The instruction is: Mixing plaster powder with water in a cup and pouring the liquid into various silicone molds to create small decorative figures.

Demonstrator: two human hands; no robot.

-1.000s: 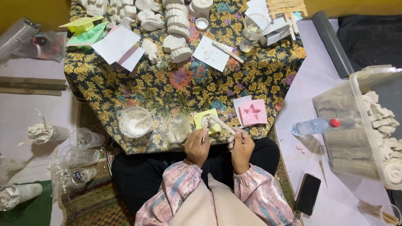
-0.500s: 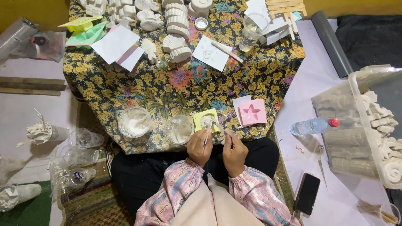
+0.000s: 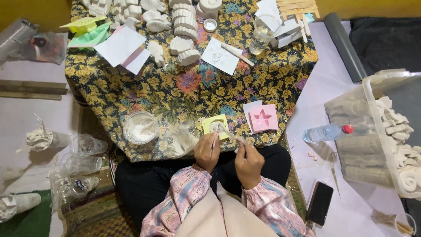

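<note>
Many white casts [image 3: 184,33] stand finished upper centre; left hand [image 3: 207,151] pinches a stick [image 3: 214,141], right hand [image 3: 248,161] clasps another over the part-filled yellow mould [image 3: 215,126].

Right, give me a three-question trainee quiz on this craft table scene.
1. True or false: the pink star mould lies to the right of the yellow mould.
2. What does the right hand hold over the yellow mould: A a thin stick, B scissors, C a phone?
3. What colour is the cap of the water bottle lying beside the cloth?

Key: 1 true. 2 A. 3 red.
</note>
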